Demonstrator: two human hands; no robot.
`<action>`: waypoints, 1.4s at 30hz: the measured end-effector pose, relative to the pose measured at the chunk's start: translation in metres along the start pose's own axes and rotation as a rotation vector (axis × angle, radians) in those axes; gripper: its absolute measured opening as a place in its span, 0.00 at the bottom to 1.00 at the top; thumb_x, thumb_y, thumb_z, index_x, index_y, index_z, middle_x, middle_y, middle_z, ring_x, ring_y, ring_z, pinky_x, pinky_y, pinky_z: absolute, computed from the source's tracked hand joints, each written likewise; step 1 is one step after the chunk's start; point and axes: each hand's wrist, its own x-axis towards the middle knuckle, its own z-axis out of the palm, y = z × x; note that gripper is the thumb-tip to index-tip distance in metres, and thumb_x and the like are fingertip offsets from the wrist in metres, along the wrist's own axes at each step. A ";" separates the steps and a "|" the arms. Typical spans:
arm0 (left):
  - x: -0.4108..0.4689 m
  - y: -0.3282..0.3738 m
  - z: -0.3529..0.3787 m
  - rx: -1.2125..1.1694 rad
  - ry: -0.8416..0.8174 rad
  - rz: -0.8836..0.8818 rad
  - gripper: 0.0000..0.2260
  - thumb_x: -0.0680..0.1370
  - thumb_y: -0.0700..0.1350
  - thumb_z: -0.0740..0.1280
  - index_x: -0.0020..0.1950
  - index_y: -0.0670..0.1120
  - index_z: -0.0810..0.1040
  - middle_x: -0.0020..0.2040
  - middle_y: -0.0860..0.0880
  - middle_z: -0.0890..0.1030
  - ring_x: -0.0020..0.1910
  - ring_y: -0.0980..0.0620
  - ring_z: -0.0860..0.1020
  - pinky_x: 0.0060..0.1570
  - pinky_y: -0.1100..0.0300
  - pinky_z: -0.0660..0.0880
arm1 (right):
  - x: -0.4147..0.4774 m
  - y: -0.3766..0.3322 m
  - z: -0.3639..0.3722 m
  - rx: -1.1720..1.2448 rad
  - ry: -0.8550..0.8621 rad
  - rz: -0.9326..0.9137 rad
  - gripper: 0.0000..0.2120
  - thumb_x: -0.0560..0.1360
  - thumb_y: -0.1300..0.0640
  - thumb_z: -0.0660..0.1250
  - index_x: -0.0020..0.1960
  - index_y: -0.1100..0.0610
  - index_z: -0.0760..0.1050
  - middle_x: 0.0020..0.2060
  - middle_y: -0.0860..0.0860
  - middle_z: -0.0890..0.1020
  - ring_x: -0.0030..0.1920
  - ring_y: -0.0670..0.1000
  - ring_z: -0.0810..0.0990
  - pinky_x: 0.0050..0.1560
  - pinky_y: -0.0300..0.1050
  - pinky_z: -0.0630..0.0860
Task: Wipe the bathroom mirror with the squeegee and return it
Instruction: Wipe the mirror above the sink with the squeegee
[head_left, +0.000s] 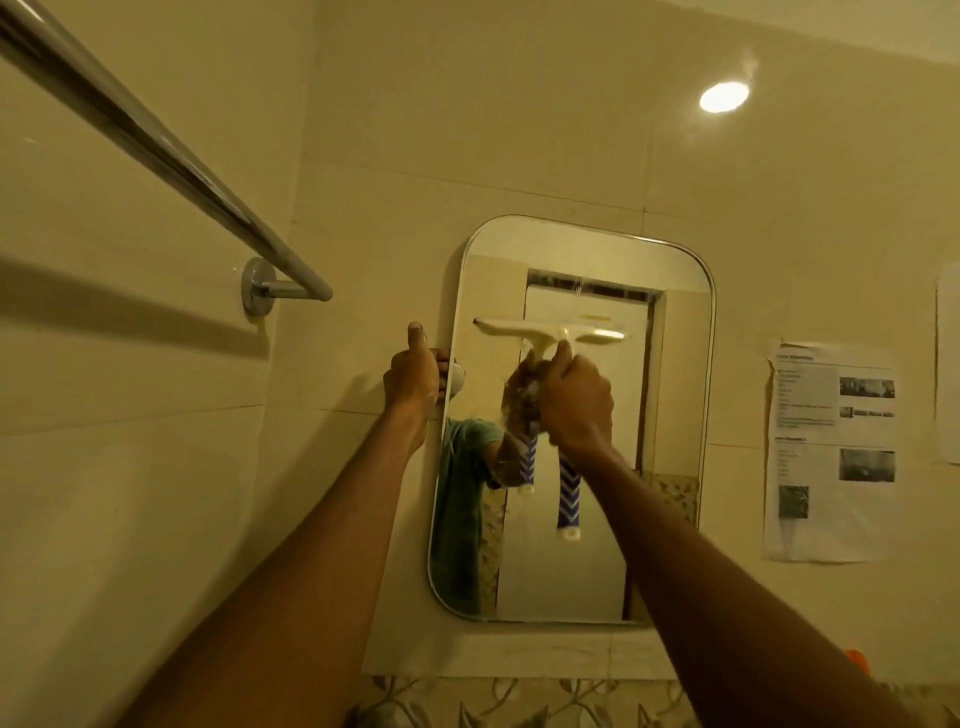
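A rounded rectangular mirror (670, 395) hangs on the beige tiled wall. My right hand (574, 397) is closed around the squeegee (569, 488), which has a cream blade head and a blue-and-white chevron handle. The blade lies flat against the glass in the upper half, roughly level. My left hand (413, 379) grips the mirror's left edge, thumb pointing up. The glass reflects the squeegee, my hand and a green shirt.
A chrome towel bar (171, 156) juts out from the left wall, above my left arm. Printed paper sheets (831, 452) are stuck to the wall right of the mirror. A patterned tile border (519, 701) runs below. An orange item (857, 660) peeks out at lower right.
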 end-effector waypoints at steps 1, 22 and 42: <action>0.000 0.000 0.000 -0.007 -0.001 -0.006 0.33 0.80 0.64 0.45 0.46 0.44 0.82 0.47 0.41 0.85 0.48 0.41 0.82 0.55 0.44 0.79 | 0.011 -0.005 -0.004 -0.003 0.013 -0.018 0.20 0.84 0.46 0.49 0.39 0.51 0.71 0.33 0.50 0.78 0.32 0.49 0.79 0.34 0.46 0.79; -0.007 -0.016 -0.003 0.173 0.062 0.138 0.32 0.80 0.65 0.46 0.51 0.43 0.81 0.50 0.40 0.83 0.50 0.42 0.81 0.57 0.45 0.78 | -0.020 0.024 -0.004 -0.008 0.013 -0.032 0.19 0.84 0.47 0.50 0.38 0.48 0.71 0.29 0.45 0.77 0.26 0.39 0.78 0.25 0.31 0.69; -0.039 -0.058 -0.015 0.360 0.097 0.181 0.22 0.82 0.58 0.53 0.36 0.48 0.75 0.42 0.40 0.83 0.43 0.42 0.82 0.50 0.42 0.80 | -0.070 0.053 0.014 -0.045 0.020 0.036 0.21 0.83 0.45 0.49 0.43 0.55 0.74 0.32 0.46 0.76 0.30 0.43 0.76 0.27 0.32 0.67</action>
